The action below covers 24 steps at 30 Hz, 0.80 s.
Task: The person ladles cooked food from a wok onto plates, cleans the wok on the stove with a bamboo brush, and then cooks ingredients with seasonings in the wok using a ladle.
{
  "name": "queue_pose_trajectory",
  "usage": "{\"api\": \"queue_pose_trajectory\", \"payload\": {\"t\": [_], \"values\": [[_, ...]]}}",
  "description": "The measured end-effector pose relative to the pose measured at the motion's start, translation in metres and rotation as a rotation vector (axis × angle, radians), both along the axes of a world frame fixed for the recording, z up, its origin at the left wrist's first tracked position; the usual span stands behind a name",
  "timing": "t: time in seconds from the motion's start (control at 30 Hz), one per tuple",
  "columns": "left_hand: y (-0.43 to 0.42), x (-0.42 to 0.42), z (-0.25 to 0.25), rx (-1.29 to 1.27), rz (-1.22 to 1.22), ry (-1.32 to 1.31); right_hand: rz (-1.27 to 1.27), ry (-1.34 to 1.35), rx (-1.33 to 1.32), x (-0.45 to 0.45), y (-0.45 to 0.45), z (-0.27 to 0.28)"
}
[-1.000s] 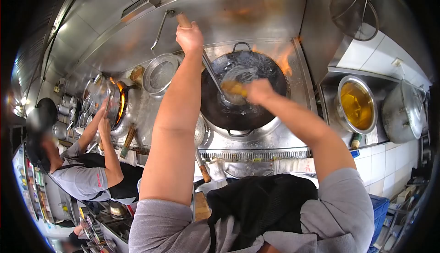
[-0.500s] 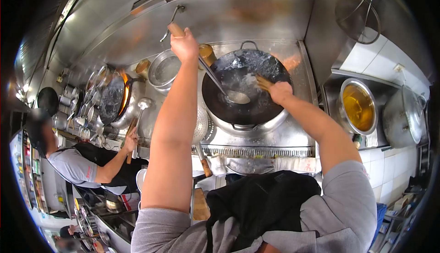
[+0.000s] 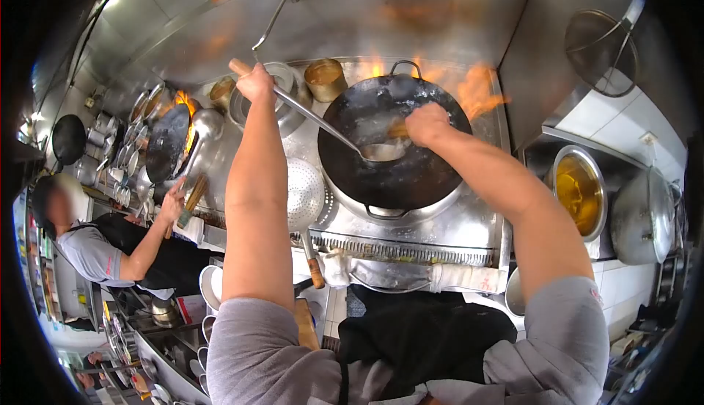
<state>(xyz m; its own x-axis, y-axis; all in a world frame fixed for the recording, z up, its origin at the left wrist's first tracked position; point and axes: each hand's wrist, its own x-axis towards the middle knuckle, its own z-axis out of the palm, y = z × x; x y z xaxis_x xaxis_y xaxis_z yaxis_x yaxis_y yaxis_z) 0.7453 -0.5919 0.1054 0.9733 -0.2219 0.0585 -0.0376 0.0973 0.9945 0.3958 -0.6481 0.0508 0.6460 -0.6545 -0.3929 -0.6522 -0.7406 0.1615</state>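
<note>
My left hand [image 3: 257, 84] is closed round the wooden handle of a long metal ladle [image 3: 315, 117]. The ladle's bowl rests low inside a large black wok [image 3: 411, 181], which holds a little steaming liquid. Over the wok, my right hand [image 3: 428, 125] is closed on a brush [image 3: 398, 128] of light brown bristles, near the ladle's bowl. Orange flames [image 3: 480, 93] rise behind the wok at its right.
A perforated skimmer [image 3: 302, 192] lies left of the wok. Behind stand a metal pot [image 3: 325, 78] and a strainer. A bowl of yellow oil [image 3: 579, 192] and a lidded pot [image 3: 642, 218] are at right. A co-worker [image 3: 103, 251] stands at left beside another wok [image 3: 167, 144].
The ladle's handle has swung left and lower with my left hand. My right hand and the brush have moved over the wok. Flames behind the wok have grown. The co-worker's ladle has moved.
</note>
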Motion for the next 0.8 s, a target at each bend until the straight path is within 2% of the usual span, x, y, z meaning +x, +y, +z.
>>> {"api": "queue_pose_trajectory", "payload": {"t": [0.03,0.07,0.13,0.17,0.23,0.3,0.33,0.37,0.43,0.47,0.5,0.57,0.63,0.7,0.77,0.8], "values": [[-0.002,-0.001,-0.003,0.048,0.031,0.007,-0.036,0.033,-0.143,0.003,0.003,0.007],[-0.004,-0.002,-0.004,0.054,0.009,-0.027,-0.036,0.045,-0.131,-0.002,0.005,0.015],[-0.012,-0.002,-0.014,0.048,0.015,-0.023,0.162,-0.102,0.067,-0.015,0.023,0.047],[-0.021,0.000,-0.009,0.019,0.009,-0.049,0.244,-0.075,0.064,-0.015,0.032,0.024],[-0.031,0.005,-0.008,0.041,-0.036,-0.040,0.226,-0.038,0.080,-0.020,0.018,-0.028],[-0.046,0.006,-0.011,0.072,0.050,-0.146,0.174,0.088,0.008,-0.020,-0.013,-0.014],[-0.067,0.037,-0.033,0.289,0.108,-0.253,0.054,0.181,-0.070,-0.011,-0.005,0.017],[-0.067,0.034,-0.030,0.291,0.112,-0.256,0.058,0.178,-0.069,-0.013,-0.006,0.028],[-0.069,0.002,-0.018,0.167,0.049,-0.261,0.133,0.024,-0.074,-0.023,-0.008,0.036],[-0.057,-0.025,0.002,0.106,-0.048,-0.115,0.178,-0.074,-0.042,-0.028,0.008,0.035],[-0.060,-0.027,0.001,0.100,-0.043,-0.117,0.191,-0.051,0.015,-0.030,0.025,0.024],[-0.066,-0.026,0.000,0.138,-0.042,-0.362,0.172,-0.217,0.140,-0.047,0.038,-0.038],[-0.020,-0.090,0.034,-0.046,-0.166,-0.404,0.014,-0.125,0.116,-0.060,0.012,-0.018],[0.040,-0.143,0.038,-0.160,-0.314,-0.419,-0.072,-0.082,0.028,-0.068,-0.006,0.018],[0.111,-0.179,0.014,-0.073,-0.441,-0.473,-0.142,-0.098,-0.034,-0.087,-0.038,-0.013],[0.149,-0.212,0.008,-0.332,-0.634,-0.172,-0.214,-0.095,-0.093,-0.095,-0.041,-0.030]]}}
